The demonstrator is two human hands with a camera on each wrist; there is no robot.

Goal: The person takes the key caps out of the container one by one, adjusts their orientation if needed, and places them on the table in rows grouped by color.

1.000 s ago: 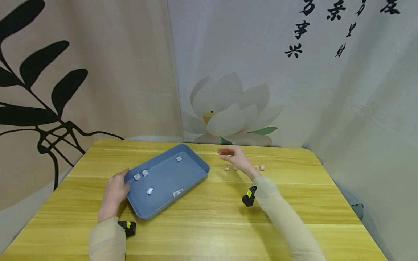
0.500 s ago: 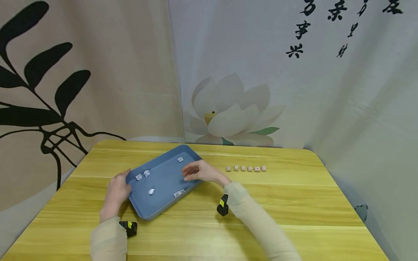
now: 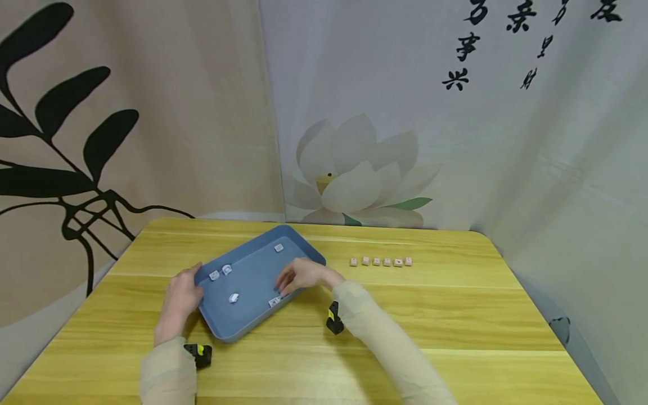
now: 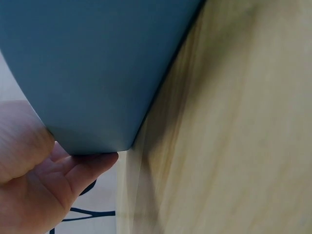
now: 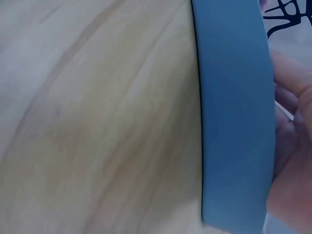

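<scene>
A blue rectangular tray lies slanted on the table. My left hand grips its left end; in the left wrist view that hand's fingers press under a tray corner. My right hand reaches over the near long side, fingertips down at a pair of small white marked blocks by the wall. Whether it pinches one is hidden; the tray wall covers the fingertips in the right wrist view. Also inside the tray are a white block at the far end, another nearer, and two more near the left end.
Right of the tray, several small pale cubes with dark marks stand in a spaced row on the wooden table. A printed curtain hangs behind the table's back edge.
My right hand has moved left from above the row of cubes into the tray, then down to the blocks by its near wall. The left hand keeps its grip on the tray.
</scene>
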